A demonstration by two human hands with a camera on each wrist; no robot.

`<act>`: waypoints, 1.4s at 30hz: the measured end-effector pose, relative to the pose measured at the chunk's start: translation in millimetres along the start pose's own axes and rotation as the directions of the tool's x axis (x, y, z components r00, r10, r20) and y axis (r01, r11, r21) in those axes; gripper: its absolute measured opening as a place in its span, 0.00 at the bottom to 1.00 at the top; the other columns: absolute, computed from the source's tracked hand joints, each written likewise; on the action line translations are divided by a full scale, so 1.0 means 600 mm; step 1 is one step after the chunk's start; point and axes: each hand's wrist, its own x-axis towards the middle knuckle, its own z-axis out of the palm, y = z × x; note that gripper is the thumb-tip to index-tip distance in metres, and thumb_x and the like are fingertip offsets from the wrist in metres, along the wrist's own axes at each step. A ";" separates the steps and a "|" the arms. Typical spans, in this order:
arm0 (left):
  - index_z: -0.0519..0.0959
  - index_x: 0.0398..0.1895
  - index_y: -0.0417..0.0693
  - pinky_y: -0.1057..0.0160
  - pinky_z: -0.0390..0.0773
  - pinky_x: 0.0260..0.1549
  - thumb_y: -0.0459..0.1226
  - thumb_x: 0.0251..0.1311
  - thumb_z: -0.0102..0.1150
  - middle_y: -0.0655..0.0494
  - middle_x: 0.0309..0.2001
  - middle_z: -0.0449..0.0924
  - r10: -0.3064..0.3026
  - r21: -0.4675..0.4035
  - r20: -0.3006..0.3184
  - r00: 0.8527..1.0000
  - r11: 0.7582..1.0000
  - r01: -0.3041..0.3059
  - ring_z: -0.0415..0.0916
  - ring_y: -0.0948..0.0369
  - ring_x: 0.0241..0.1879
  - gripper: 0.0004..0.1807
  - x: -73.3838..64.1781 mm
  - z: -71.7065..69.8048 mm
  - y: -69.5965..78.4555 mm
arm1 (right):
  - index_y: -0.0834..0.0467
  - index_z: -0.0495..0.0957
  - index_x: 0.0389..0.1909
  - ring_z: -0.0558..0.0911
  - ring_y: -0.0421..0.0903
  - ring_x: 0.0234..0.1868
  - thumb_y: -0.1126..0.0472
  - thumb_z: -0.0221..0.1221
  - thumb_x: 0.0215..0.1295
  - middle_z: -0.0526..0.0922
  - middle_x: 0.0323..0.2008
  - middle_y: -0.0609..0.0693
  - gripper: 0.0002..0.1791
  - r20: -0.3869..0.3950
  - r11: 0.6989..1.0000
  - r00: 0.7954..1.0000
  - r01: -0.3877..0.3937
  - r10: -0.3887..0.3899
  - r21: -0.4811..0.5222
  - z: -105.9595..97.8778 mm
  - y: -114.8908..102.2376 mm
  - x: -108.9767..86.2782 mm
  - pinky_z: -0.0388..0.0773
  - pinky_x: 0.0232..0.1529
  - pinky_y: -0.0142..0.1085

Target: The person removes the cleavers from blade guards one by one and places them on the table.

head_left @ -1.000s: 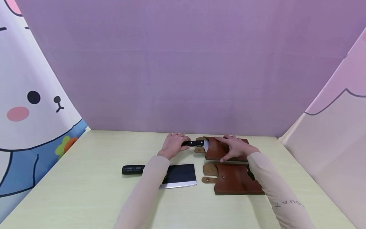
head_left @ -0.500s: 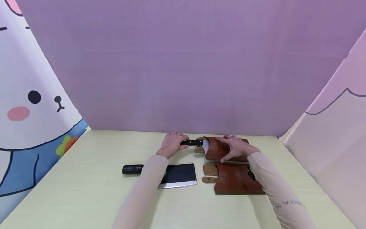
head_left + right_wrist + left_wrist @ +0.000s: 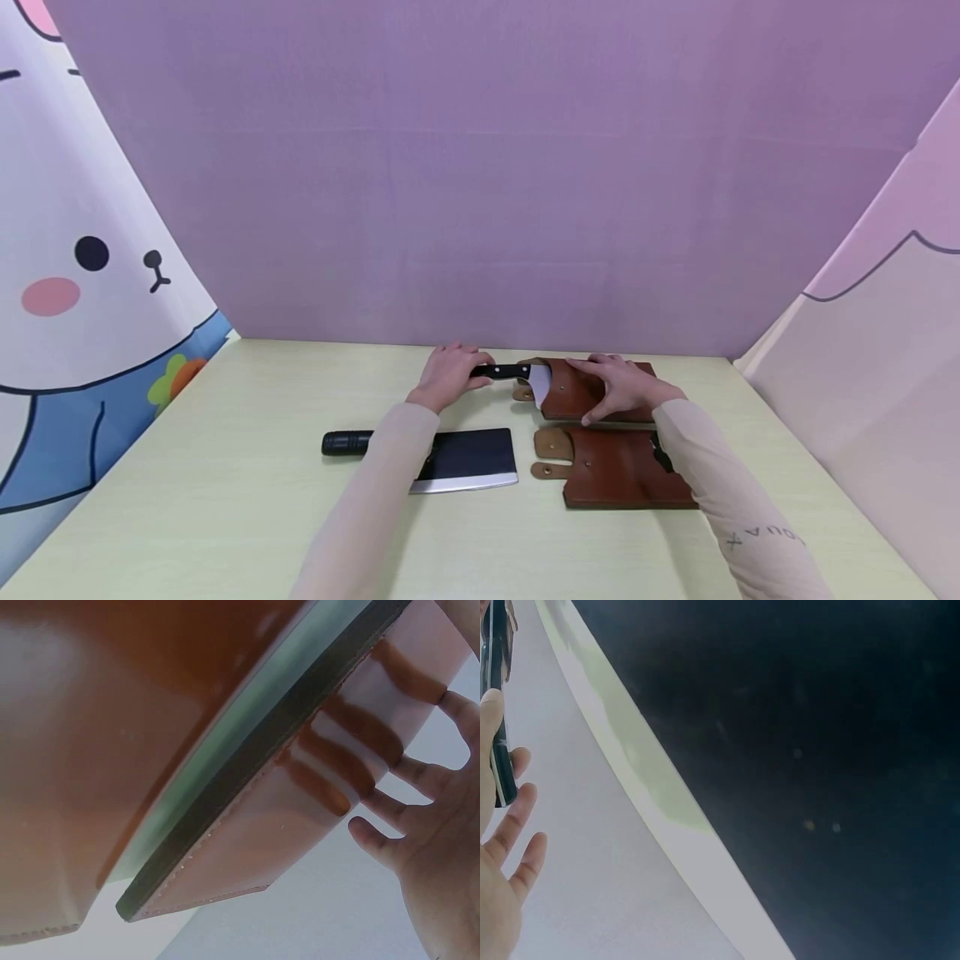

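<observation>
I see the left hand [image 3: 447,377] pinching the knife [image 3: 512,372] by its handle, other fingers loose, the blade partly inside the far sheath [image 3: 573,393]. The right hand [image 3: 626,387] spreads wide, pressing that sheath with fairly straight fingers. Nearer on the tabletop [image 3: 480,550] lie a cleaver [image 3: 476,454], left, and another sheath [image 3: 615,471], right.

The left sleeve [image 3: 375,492] hides part of the cleaver [image 3: 474,452], and the far sheath [image 3: 564,402] part of the knife [image 3: 513,372].
</observation>
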 end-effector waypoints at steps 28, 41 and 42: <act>0.78 0.47 0.63 0.54 0.72 0.43 0.52 0.53 0.59 0.61 0.45 0.79 0.011 -0.002 -0.016 1.000 1.000 -0.012 0.72 0.56 0.44 0.18 -0.006 -0.003 -0.020 | 0.45 0.56 0.68 0.54 0.67 0.65 0.40 0.71 0.35 0.55 0.67 0.63 0.55 0.000 1.000 1.000 -0.013 0.013 0.009 0.001 0.003 -0.005 0.57 0.54 0.68; 0.78 0.47 0.63 0.54 0.72 0.45 0.52 0.53 0.59 0.61 0.46 0.79 0.003 -0.009 0.000 1.000 1.000 -0.003 0.72 0.57 0.45 0.17 -0.011 -0.006 -0.029 | 0.45 0.56 0.68 0.54 0.67 0.64 0.40 0.71 0.36 0.55 0.66 0.64 0.55 0.002 1.000 1.000 -0.015 0.015 0.011 0.000 0.004 -0.009 0.58 0.53 0.68; 0.78 0.47 0.63 0.53 0.72 0.45 0.52 0.53 0.59 0.61 0.46 0.79 0.003 -0.012 -0.001 1.000 1.000 -0.003 0.72 0.57 0.45 0.17 -0.011 -0.005 -0.030 | 0.45 0.56 0.68 0.54 0.67 0.64 0.40 0.71 0.36 0.55 0.66 0.64 0.55 0.002 1.000 1.000 -0.016 0.015 0.011 0.000 0.004 -0.009 0.59 0.53 0.68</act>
